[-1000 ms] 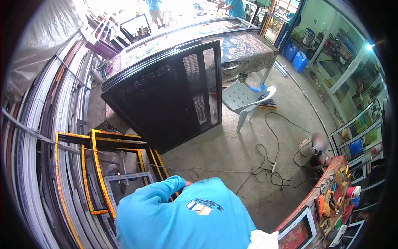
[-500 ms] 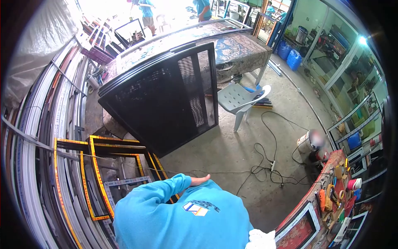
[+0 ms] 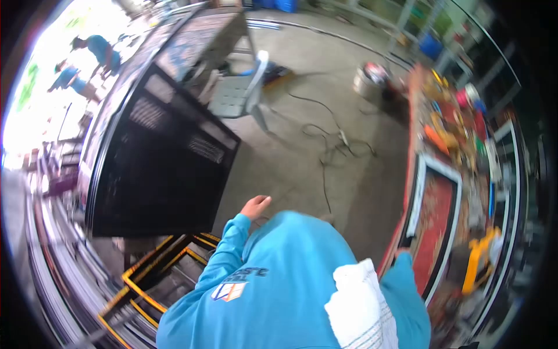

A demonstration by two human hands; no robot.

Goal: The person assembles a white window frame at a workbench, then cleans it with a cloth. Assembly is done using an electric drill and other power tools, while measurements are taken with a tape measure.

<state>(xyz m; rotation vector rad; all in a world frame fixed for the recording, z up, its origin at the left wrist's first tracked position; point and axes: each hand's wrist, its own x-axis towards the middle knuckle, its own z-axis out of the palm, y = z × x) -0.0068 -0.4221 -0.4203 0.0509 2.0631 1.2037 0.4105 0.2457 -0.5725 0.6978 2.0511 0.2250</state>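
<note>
My left hand (image 3: pixel 256 207) is held out in front of my body, fingers loosely curled, and nothing shows in it. Beyond it to the left lean several large black mesh screens (image 3: pixel 157 174). My right hand (image 3: pixel 401 252) is at the near edge of the bench, beside the lower left corner of a white and black rectangular frame (image 3: pixel 456 218). Its fingers are mostly hidden, and I cannot tell whether they grip the frame. A white towel (image 3: pixel 361 305) hangs over the front of my blue shirt, close to my right sleeve.
Tools, an orange one (image 3: pixel 436 139) among them, crowd the red-covered bench (image 3: pixel 433 232). A grey plastic chair (image 3: pixel 229 99), a bucket (image 3: pixel 367 86) and a black cable (image 3: pixel 325 180) occupy the floor. Yellow-edged frames (image 3: pixel 139 291) lie at left; two people (image 3: pixel 102 52) are beyond the screens.
My view has turned right and down, so the bench shows more fully. My right arm has come into view at the white and black frame. My left hand's fingers, extended earlier, now look curled.
</note>
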